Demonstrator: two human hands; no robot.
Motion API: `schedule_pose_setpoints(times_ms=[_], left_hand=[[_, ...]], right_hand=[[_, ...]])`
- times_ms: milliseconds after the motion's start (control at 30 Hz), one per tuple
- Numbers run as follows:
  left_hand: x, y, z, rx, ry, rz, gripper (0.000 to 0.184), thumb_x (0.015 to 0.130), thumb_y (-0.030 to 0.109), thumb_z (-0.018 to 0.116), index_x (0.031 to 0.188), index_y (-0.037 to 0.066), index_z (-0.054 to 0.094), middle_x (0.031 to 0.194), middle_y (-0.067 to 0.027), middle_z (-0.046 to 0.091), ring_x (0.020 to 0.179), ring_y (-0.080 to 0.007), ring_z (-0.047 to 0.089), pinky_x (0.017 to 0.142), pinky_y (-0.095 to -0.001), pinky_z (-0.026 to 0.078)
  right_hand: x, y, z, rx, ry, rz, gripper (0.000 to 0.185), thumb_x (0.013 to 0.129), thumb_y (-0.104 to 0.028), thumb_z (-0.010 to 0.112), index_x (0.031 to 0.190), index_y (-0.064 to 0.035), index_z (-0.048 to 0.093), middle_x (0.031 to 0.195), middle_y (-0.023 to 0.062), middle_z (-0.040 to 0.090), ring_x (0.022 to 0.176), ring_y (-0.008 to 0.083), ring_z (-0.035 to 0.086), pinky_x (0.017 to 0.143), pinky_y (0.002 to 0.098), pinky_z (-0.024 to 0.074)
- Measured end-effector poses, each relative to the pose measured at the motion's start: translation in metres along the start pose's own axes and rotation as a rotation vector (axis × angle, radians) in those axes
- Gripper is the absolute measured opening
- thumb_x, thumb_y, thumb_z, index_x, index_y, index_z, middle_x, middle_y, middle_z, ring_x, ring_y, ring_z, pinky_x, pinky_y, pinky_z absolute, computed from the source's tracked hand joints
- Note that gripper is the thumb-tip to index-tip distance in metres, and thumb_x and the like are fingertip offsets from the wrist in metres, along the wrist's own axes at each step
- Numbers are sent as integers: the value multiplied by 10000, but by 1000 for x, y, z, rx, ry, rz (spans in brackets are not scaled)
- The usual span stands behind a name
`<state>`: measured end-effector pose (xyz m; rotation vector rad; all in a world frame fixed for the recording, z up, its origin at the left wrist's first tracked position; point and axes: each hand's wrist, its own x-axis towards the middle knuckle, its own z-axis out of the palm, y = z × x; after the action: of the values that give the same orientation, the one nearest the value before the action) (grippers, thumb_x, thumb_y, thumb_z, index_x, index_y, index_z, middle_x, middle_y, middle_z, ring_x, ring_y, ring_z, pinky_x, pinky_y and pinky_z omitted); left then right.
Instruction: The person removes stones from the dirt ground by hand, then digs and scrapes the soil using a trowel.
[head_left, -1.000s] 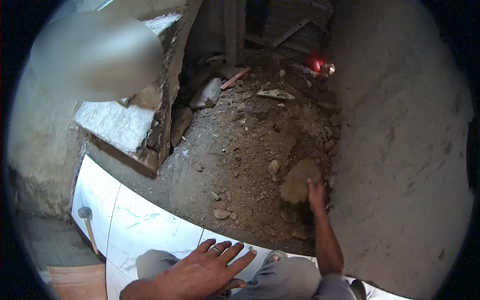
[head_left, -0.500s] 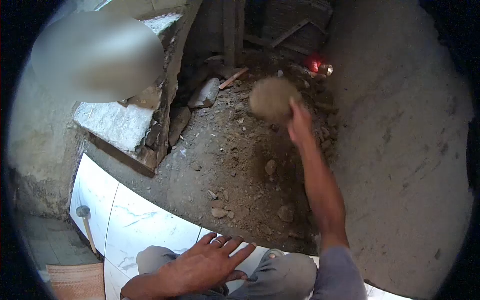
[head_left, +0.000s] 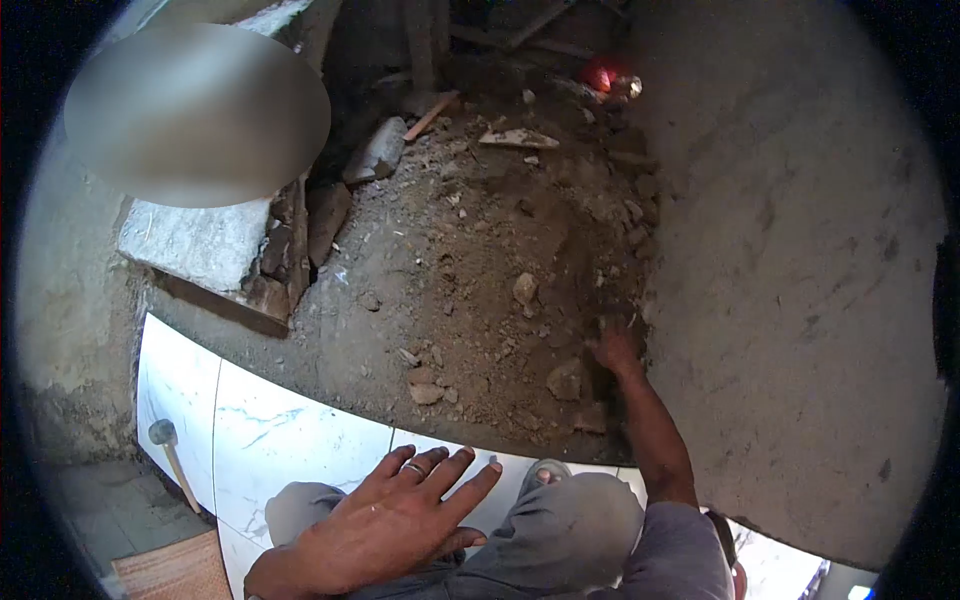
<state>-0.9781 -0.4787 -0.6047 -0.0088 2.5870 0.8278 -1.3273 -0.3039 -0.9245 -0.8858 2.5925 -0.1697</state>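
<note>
My left hand, with a ring on one finger, is held palm down above my knees, its fingers spread and nothing in it. At the right side of the dirt, beside the wall, my right hand reaches down. Its fingers are dim and blurred against the soil, so what they hold, if anything, cannot be made out. A flat stone lies just below and left of that hand, and a smaller stone is farther up the dirt.
White marble-patterned tiles curve along the near edge, with a mallet at their left end. A rough slab stands at the left. The plastered wall rises at the right. A red object lies at the back.
My right hand swung a blurred, flat brown piece up and leftward, then came back down near the wall; that piece no longer shows in it. My left hand stayed spread. The view shifted slightly.
</note>
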Motion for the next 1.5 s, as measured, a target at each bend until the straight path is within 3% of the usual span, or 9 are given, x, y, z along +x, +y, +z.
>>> schedule_pose_setpoints(times_ms=[267,600,700,767,1100,1167,1333,1400,1500], left_hand=[[13,11,2,75,-4,-43,648,799,457,570,1340,150,389,1319,-143,457,1147,-365,484,1014,-472,352],[23,16,3,66,-30,-120,646,795,464,571,1338,162,396,1333,-130,450,1145,-365,489,1016,-469,354],[23,13,3,70,-22,-126,650,796,458,575,1344,160,389,1330,-136,450,1145,-355,492,1016,-468,354],[22,12,3,53,-36,-103,649,800,450,574,1344,149,388,1321,-147,453,1156,-345,484,1014,-468,355],[31,8,7,44,-37,-122,644,807,430,574,1337,115,387,1304,-160,460,1183,-325,462,1017,-464,352],[32,7,7,27,-31,-170,624,815,414,575,1335,121,393,1305,-161,459,1183,-328,461,1019,-463,348],[29,3,5,21,-32,-173,615,823,404,570,1341,125,389,1308,-159,458,1191,-329,454,1023,-462,339],[25,3,3,14,-11,-172,614,826,406,566,1342,126,388,1310,-157,458,1193,-328,453,1023,-462,338],[18,4,4,13,-20,-133,608,835,391,557,1343,105,383,1305,-168,459,1188,-329,458,1021,-456,341]], right_hand=[[-24,105,66,121,-287,353,550,773,-224,612,1253,-12,452,1174,248,544,1031,404,551,847,460,451],[34,54,72,-86,-41,120,692,814,-338,621,1351,-36,307,1133,201,563,935,365,593,786,504,485],[34,57,70,1204,-286,339,712,823,-340,633,1366,-61,268,1094,145,559,735,271,604,575,425,518],[-9,-7,18,1347,-90,452,658,825,-249,601,1359,-28,287,920,101,535,760,189,550,541,328,489],[-7,-221,75,1073,-568,-43,554,809,-379,640,1153,12,454,935,196,594,845,303,607,648,417,514],[1,-237,105,708,-48,-475,523,800,-365,637,1141,2,485,890,219,609,854,355,595,750,454,485],[40,-149,96,567,-318,-286,507,829,-333,611,1181,8,478,1059,161,574,819,252,595,735,413,506],[53,-107,67,952,-287,229,482,808,-307,623,1179,-19,517,1148,172,570,807,339,613,705,446,514],[92,-35,88,592,-403,-311,547,855,-351,582,1257,-3,453,1233,179,502,656,297,598,561,414,519]])
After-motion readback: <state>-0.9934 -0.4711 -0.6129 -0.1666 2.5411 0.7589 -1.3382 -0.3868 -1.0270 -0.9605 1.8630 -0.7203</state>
